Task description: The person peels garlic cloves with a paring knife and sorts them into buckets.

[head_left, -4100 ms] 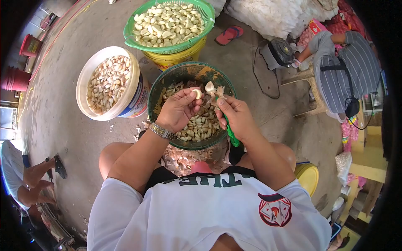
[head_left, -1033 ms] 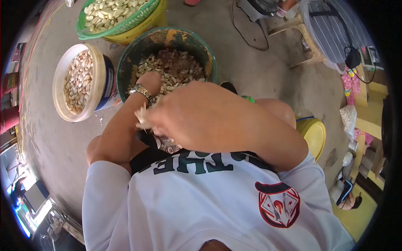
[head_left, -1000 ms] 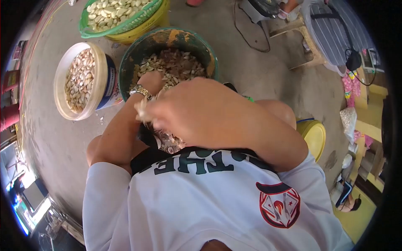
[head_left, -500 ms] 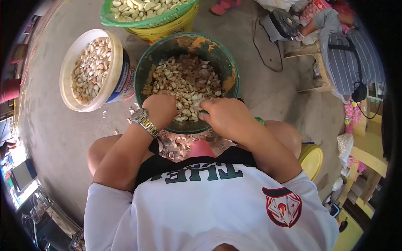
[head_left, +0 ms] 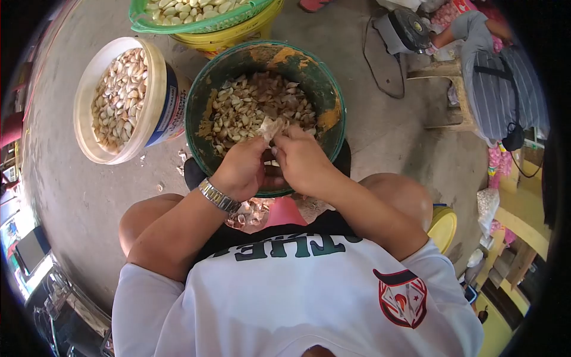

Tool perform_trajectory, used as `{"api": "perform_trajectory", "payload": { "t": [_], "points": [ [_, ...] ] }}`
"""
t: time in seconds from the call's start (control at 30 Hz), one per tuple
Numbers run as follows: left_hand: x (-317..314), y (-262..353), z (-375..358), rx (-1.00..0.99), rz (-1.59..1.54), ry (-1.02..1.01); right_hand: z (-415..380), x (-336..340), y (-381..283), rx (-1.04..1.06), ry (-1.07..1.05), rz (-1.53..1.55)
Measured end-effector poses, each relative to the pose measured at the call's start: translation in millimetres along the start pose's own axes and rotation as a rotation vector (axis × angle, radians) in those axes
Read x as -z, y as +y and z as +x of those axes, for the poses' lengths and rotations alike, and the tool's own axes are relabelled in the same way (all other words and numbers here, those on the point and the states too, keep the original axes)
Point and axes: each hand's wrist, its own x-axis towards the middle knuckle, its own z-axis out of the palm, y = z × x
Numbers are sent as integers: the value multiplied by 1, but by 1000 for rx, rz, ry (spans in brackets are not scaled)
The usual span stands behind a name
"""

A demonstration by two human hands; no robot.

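Note:
Both hands are together over the near part of a dark green tub [head_left: 336, 128] holding unpeeled garlic cloves [head_left: 235, 116]. My left hand [head_left: 241, 169], with a metal watch at the wrist, is closed with its fingertips pinched. My right hand [head_left: 302, 159] is closed too, its fingertips against the left ones. A pale, papery piece of garlic [head_left: 270, 127] sticks out at the meeting fingertips. Fingers hide its lower part, and whether the right hand also holds a tool cannot be seen.
On the left stands a white bucket [head_left: 156, 89] of unpeeled cloves. Behind the tub, a green basket [head_left: 205, 27] of peeled garlic rests on a yellow bucket [head_left: 238, 37]. Garlic skins [head_left: 256, 211] lie below the tub. At right, another person's arm [head_left: 445, 38] is near a dark appliance [head_left: 407, 33].
My hands were apart, reaching into the cloves, with a bit of green at the right fingers. Now they have come together, the pale garlic piece between them. The green bit no longer shows.

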Motion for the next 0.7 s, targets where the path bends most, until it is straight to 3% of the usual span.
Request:
{"api": "perform_trajectory", "payload": {
  "t": [0.07, 0.27, 0.43, 0.57, 0.67, 0.7],
  "points": [
    [9, -5, 5, 29, 28, 101, -2, -4, 2, 116, -26, -101],
    [26, -13, 15, 6, 196, 202, -8, 6, -20, 133, -236, -246],
    [21, 1, 9, -22, 275, 302, 5, 16, -12, 63, 6, -298],
    [28, 9, 13, -44, 338, 230, 12, 5, 2, -13, 184, -160],
    [26, 16, 10, -21, 352, 203, 12, 3, 10, 148, 311, -214],
    [27, 18, 9, -15, 369, 186, 11, 9, 4, 115, 252, -209]
  ]
}}
